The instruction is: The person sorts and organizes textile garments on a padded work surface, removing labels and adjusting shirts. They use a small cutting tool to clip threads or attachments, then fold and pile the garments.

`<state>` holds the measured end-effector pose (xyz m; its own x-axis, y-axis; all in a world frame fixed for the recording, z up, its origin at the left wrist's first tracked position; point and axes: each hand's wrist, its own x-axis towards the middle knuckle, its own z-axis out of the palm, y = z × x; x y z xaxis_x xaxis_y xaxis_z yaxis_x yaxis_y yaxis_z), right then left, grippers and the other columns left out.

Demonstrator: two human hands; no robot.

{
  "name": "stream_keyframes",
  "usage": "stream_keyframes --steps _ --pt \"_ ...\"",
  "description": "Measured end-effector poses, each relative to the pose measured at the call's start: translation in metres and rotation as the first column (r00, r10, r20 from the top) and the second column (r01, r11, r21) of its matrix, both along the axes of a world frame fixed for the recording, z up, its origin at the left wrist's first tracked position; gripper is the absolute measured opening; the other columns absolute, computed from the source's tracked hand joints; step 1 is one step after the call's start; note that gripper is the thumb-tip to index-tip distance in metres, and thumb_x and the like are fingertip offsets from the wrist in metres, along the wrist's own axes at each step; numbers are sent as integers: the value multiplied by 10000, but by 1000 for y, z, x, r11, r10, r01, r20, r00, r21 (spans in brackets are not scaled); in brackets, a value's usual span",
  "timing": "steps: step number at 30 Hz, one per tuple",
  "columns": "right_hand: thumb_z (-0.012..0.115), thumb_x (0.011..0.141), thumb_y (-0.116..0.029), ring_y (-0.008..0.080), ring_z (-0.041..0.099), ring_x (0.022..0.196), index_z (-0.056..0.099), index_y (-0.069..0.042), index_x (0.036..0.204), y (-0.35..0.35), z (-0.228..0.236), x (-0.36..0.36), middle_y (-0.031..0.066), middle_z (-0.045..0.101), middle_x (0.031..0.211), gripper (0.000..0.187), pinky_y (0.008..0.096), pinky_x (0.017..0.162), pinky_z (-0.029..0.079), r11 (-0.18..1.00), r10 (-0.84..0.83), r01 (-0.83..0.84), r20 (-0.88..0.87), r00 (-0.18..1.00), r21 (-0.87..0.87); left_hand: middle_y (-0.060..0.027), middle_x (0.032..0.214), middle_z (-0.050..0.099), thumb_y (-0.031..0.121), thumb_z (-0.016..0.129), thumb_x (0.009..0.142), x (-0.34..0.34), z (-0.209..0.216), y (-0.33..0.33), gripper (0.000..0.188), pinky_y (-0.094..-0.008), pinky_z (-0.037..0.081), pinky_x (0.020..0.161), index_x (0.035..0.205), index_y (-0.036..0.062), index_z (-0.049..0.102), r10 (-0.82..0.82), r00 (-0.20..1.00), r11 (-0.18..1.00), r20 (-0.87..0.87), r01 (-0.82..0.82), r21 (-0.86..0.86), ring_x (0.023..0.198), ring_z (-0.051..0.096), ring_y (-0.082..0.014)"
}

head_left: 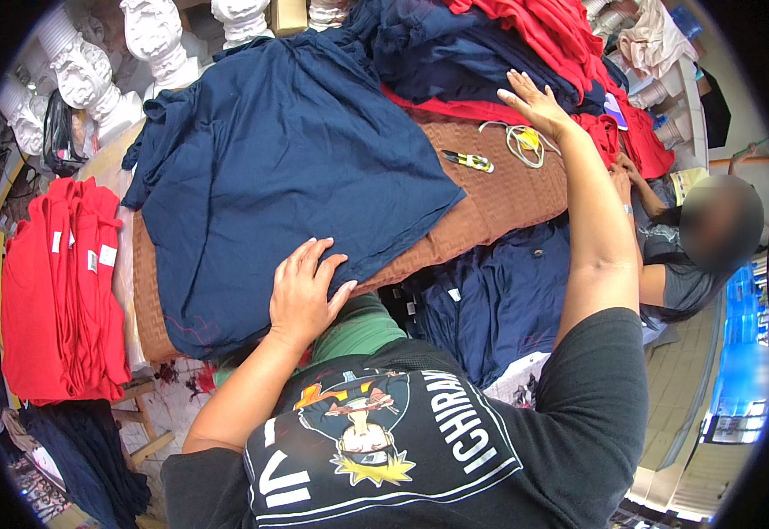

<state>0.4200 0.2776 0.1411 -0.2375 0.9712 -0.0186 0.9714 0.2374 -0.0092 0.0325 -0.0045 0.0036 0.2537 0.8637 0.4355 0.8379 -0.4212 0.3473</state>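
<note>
A navy shirt-like garment (287,159) lies spread over a brown cloth-covered table (490,194). My left hand (307,289) rests on its near edge, fingers apart and holding nothing. Further right, my right arm reaches forward, and my right hand (538,108) is stretched out with fingers extended beside a heap of navy garments (455,62). I cannot tell whether that hand touches the cloth. On the brown cover lie a small yellow-and-black tool (468,160), perhaps thread snips, and a white cord (516,152) by a yellow item.
Red garments (67,291) hang in a stack at the left. More red cloth (534,31) tops the heap at the back. White ornate columns (157,40) stand behind the table. Navy garments (490,286) lie to my right, where another person (697,264) handles red cloth.
</note>
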Motion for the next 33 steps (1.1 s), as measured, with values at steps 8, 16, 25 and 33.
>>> stream_keyframes --steps 8,16,25,33 --pt "541 814 -644 271 321 1375 397 -63 1406 -3 -14 -5 152 362 1470 841 482 1118 228 963 107 -98 -24 994 252 -71 1282 516 316 712 769 -3 -4 -1 382 -424 390 965 1092 141 605 25 1000 999 17 -25 31 1208 475 -290" --pt "624 866 -357 269 558 1154 671 -78 1124 -37 -204 -13 120 615 1217 382 359 993 409 927 132 57 -464 876 370 -80 1236 573 244 671 827 -20 0 -11 226 -384 405 972 1008 109 654 -131 939 986 319 156 -54 1164 532 -250" --pt "542 902 -459 317 651 975 656 -83 1130 -25 -160 -64 219 666 1002 454 420 850 482 950 -120 290 -724 679 115 -175 1100 642 247 679 845 -188 10 -26 341 -330 445 940 1098 20 646 563 750 801 347 -598 -8 1056 607 -260" --pt "685 758 -521 326 664 938 691 -173 1091 -71 -117 -149 178 685 966 482 395 808 502 979 -64 132 -385 921 154 -140 867 704 235 697 835 -201 10 9 297 -292 514 738 1035 19 663 603 671 773 432 -625 -109 794 681 -177"
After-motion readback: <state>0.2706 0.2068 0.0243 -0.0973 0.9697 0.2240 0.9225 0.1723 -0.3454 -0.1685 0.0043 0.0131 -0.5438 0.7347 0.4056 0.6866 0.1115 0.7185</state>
